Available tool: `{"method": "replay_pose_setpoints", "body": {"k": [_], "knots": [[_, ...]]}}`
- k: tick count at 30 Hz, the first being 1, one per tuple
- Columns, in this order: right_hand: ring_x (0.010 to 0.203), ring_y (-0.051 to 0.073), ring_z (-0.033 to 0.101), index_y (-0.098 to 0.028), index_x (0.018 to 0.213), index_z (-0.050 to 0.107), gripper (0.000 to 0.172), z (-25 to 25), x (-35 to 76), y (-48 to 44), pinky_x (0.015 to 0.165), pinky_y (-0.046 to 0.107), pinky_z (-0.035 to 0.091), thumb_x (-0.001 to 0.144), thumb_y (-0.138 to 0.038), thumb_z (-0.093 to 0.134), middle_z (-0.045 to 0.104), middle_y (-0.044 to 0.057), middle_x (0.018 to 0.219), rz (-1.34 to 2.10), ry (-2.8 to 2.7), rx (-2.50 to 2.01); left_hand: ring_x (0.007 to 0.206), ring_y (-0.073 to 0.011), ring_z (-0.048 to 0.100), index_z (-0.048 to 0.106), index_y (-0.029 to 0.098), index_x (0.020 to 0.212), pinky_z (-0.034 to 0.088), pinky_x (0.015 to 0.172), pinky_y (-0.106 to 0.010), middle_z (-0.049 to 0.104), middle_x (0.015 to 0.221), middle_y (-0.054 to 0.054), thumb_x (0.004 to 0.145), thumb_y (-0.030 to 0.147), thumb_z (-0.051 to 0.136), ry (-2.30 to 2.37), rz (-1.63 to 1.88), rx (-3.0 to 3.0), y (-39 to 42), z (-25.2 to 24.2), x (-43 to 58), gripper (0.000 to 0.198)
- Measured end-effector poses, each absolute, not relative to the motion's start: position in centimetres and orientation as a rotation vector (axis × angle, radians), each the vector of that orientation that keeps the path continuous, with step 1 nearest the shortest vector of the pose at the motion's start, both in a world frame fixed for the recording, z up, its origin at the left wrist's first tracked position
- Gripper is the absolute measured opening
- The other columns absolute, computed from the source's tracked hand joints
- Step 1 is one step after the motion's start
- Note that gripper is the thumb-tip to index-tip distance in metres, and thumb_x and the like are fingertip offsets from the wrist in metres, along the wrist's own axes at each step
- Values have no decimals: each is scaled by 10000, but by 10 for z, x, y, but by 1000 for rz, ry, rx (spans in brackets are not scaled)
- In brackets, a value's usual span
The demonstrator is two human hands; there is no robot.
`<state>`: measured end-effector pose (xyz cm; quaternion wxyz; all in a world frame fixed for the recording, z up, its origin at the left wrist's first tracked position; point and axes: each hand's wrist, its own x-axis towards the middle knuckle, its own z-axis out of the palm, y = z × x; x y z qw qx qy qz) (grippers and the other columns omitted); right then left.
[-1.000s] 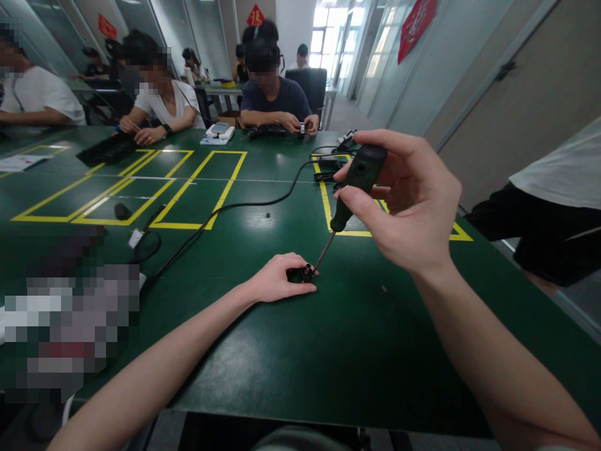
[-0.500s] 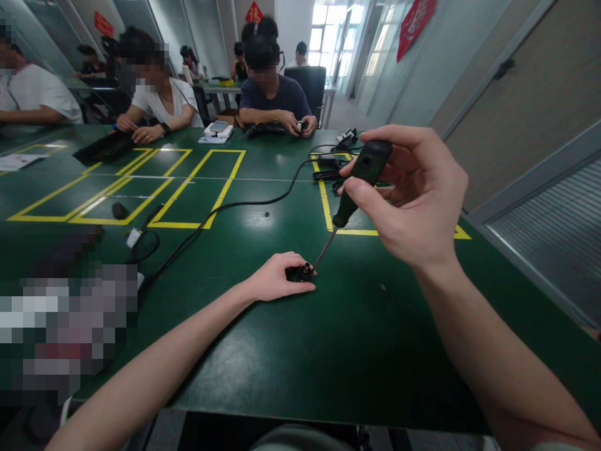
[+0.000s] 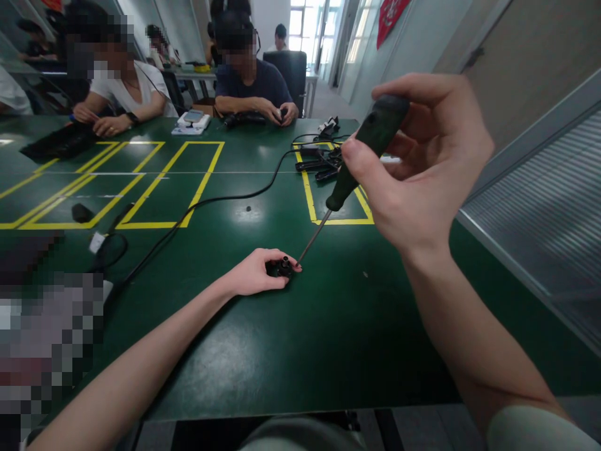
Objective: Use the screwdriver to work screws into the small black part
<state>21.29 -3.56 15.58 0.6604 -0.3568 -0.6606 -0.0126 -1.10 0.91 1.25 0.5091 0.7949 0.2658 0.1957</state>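
Held in my right hand (image 3: 427, 169) is a screwdriver (image 3: 369, 147) with a dark green and black handle, tilted so its thin metal shaft points down and left. My left hand (image 3: 258, 272) rests on the green table (image 3: 225, 369), its fingers closed around a small black round part (image 3: 283, 267) with a short raised post on top. The screwdriver's tip is just right of this part, by my left fingertips; whether it touches them I cannot tell. My left fingers hide much of the part.
A black cable (image 3: 230, 197) crosses the table to a heap of black parts (image 3: 323, 163) inside yellow tape. A small dark lump (image 3: 82, 213) lies at the left. Opposite, a co-worker (image 3: 253, 81) handles a small item, beside a white scale (image 3: 191, 122).
The screwdriver has lifted off the small black part, its tip now to the part's right. My right hand is higher and farther right in view. The whole view has shifted, too.
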Motion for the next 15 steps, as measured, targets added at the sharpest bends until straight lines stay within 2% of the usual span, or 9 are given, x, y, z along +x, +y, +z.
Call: {"method": "replay_pose_setpoints", "body": {"k": [3, 6, 11, 15], "knots": [[967, 198, 771, -331, 1108, 687, 280, 156, 209, -39, 704, 288, 653, 894, -433, 836, 724, 0, 1095, 17, -1517, -839, 982, -217, 779, 834, 153, 1128, 611, 977, -350, 847, 1116, -79, 802, 176, 734, 662, 477, 1926, 8, 11, -11, 342], [1001, 239, 780, -339, 1136, 688, 324, 154, 207, -39, 678, 304, 667, 892, -497, 830, 738, 20, 1090, 21, -1519, -875, 1010, -225, 787, 833, 151, 1148, 609, 1005, -365, 852, 1136, -84, 802, 173, 733, 658, 489, 1921, 8, 10, -11, 360], [922, 182, 777, -312, 1106, 685, 239, 153, 204, -41, 571, 230, 612, 917, -397, 805, 745, 4, 1137, -2, -1540, -836, 1073, -236, 789, 844, 162, 1138, 601, 1060, -394, 853, 1176, -90, 805, 176, 750, 632, 508, 1914, 9, 9, -10, 347], [889, 165, 775, -295, 1090, 691, 307, 152, 203, -40, 526, 180, 575, 847, -299, 879, 739, -1, 1042, 40, -1533, -797, 1064, -235, 792, 852, 165, 1117, 609, 1052, -391, 853, 1175, -88, 807, 185, 768, 639, 511, 1910, 8, 10, -8, 322]]}}
